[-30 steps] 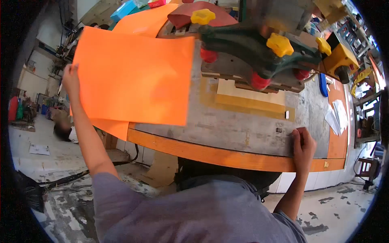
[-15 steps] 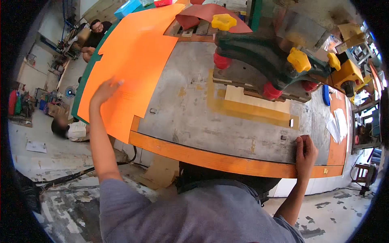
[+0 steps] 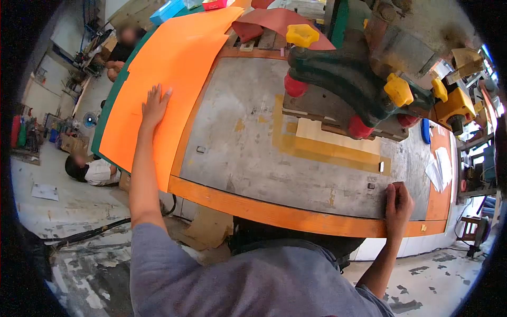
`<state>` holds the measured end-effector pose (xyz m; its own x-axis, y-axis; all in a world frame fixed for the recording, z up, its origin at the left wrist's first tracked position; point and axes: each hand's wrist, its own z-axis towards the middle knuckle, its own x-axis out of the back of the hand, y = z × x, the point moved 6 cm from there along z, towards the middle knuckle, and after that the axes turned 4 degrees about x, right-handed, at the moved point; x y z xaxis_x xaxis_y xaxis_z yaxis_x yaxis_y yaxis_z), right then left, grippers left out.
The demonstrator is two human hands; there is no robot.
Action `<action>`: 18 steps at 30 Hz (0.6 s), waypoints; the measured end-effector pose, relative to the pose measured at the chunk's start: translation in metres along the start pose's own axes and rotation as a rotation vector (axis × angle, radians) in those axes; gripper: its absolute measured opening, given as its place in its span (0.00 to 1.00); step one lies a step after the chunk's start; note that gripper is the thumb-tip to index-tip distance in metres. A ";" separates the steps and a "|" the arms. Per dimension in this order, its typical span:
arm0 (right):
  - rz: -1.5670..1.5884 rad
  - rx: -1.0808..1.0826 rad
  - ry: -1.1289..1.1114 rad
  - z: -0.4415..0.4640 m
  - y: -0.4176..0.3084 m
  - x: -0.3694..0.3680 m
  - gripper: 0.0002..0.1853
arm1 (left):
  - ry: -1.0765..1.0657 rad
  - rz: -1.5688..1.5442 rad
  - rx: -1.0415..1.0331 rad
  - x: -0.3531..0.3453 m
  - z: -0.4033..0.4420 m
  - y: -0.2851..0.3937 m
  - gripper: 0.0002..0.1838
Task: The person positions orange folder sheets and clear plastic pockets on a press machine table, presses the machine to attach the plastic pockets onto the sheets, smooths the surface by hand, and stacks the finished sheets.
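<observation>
A large bright orange sheet lies along the left side of the worktable. My left hand rests on it palm down, with its fingers stretched out. At the front right of the grey metal plate is my right hand. Its fingers are curled closed, and whether anything is inside them is hidden. A pale board edged by brownish-yellow tape lies on the plate. Over the board's back part stands a dark green press arm with yellow knobs.
A reddish sheet lies curled behind the plate. White papers and a blue object are at the right. Wooden edging borders the table's front. Two people are at the left, beyond the table.
My left hand has shifted right and up over the orange sheet and now lies flat. The sheet's right edge has moved, uncovering more wooden edging. My right hand stays nearly in place.
</observation>
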<state>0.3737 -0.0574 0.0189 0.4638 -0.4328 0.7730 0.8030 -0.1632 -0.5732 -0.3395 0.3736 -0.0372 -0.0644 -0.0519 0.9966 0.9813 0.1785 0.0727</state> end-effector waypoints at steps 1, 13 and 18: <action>0.005 0.002 0.001 0.000 -0.001 0.000 0.11 | 0.010 -0.022 0.008 0.001 0.007 0.004 0.53; 0.005 -0.009 0.049 -0.001 0.005 -0.002 0.14 | 0.099 -0.145 -0.037 -0.005 0.128 0.067 0.56; -0.006 0.001 0.079 -0.001 0.005 -0.002 0.14 | 0.043 -0.104 -0.045 -0.002 0.164 0.090 0.57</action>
<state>0.3760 -0.0584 0.0145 0.4283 -0.5007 0.7522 0.8057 -0.1652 -0.5688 -0.2808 0.5514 -0.0262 -0.1596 -0.1103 0.9810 0.9769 0.1256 0.1730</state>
